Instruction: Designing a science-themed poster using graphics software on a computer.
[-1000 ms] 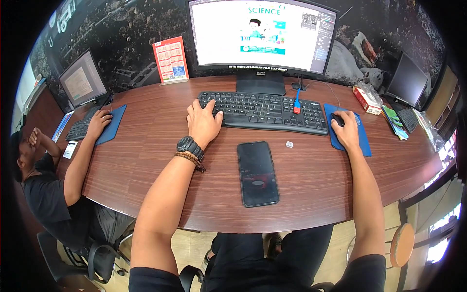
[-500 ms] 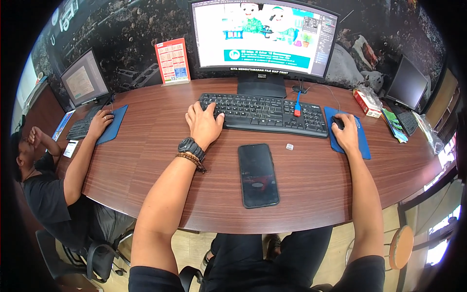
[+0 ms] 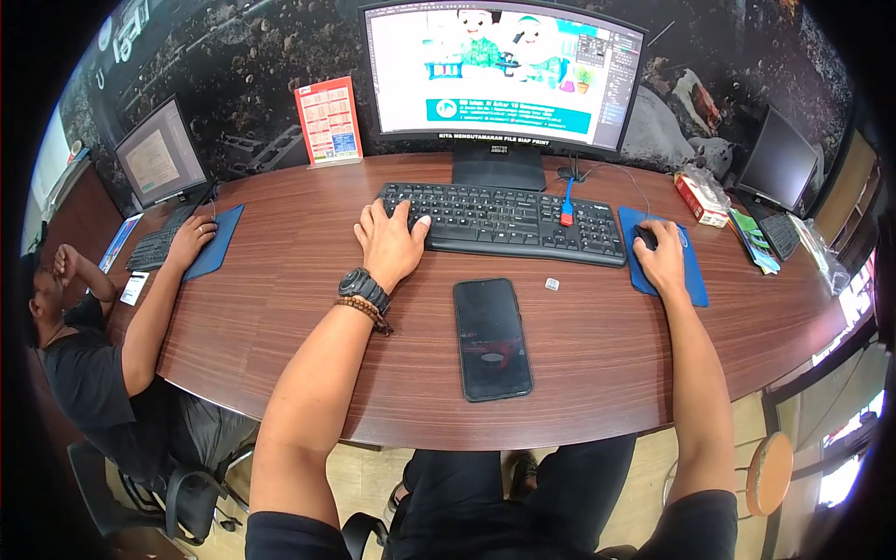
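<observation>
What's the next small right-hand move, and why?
Probably a slight slide of the black computer mouse on the blue mouse pad: the right hand holds the mouse, the left hand touches the black keyboard, and the monitor shows illustrated artwork.

Three monitors (image 3: 499, 75), three keyboards (image 3: 504, 224), two mouse pads (image 3: 693, 273) (one phone (image 3: 492, 341))

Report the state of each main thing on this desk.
Large monitor: on, showing artwork
Left monitor: on
Right monitor: dark
Phone: face up, screen dark
Calendar: standing
Keyboard: under left hand
Mouse: held by right hand
Blue cable: red end over keyboard
</observation>
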Motion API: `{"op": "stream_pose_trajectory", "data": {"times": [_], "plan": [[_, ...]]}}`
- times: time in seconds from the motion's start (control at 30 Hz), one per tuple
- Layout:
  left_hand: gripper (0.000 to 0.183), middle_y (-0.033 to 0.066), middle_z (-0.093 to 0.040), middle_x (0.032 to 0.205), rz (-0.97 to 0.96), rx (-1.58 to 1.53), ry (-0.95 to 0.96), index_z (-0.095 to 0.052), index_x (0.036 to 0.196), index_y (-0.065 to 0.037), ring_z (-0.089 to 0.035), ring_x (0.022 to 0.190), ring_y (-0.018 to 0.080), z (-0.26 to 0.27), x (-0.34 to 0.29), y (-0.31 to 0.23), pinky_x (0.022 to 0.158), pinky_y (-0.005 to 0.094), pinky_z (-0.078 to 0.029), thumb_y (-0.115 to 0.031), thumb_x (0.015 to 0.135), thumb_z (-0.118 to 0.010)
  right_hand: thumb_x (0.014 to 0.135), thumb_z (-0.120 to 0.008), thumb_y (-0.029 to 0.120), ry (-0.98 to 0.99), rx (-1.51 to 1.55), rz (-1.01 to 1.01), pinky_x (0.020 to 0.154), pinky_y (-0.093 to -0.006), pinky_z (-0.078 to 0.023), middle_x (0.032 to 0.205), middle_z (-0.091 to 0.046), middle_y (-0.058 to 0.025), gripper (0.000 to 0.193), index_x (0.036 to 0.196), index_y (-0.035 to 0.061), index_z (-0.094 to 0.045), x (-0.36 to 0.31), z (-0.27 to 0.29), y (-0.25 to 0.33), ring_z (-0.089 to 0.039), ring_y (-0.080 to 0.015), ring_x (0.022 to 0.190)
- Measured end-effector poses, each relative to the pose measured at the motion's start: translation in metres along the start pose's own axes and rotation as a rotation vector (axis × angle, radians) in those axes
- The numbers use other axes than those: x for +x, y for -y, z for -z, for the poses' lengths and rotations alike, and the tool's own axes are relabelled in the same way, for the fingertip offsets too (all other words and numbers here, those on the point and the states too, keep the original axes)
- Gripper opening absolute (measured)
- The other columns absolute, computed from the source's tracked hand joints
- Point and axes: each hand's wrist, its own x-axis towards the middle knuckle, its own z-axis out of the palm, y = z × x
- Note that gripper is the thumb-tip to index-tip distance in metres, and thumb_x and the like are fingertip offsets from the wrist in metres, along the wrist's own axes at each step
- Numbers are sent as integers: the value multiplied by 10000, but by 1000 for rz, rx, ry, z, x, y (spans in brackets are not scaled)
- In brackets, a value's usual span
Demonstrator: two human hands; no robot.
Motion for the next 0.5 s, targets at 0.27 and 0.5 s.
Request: {"op": "stream_pose_trajectory", "data": {"times": [0.27,0.5], "plan": [[587,322,-375,1470,42,26,56,-562,1379,-51,-294,1400,460,2,0,-5,1142,598,-213,-459,958,-602,805,-680,178,8,20,58,969,-424,-481,1155,-612,-170,314,1089,45,-701,-1,4,1,-601,-362,1109],[577,320,-381,1466,31,6,49,-569,1364,-40,-282,1396,489,1,-1,-3,1125,660,-194,-442,952,-611,817,-691,188,18,51,83,973,-409,-480,1159,-617,-178,319,1095,35,-711,1,2,1,-607,-356,1103]]}}
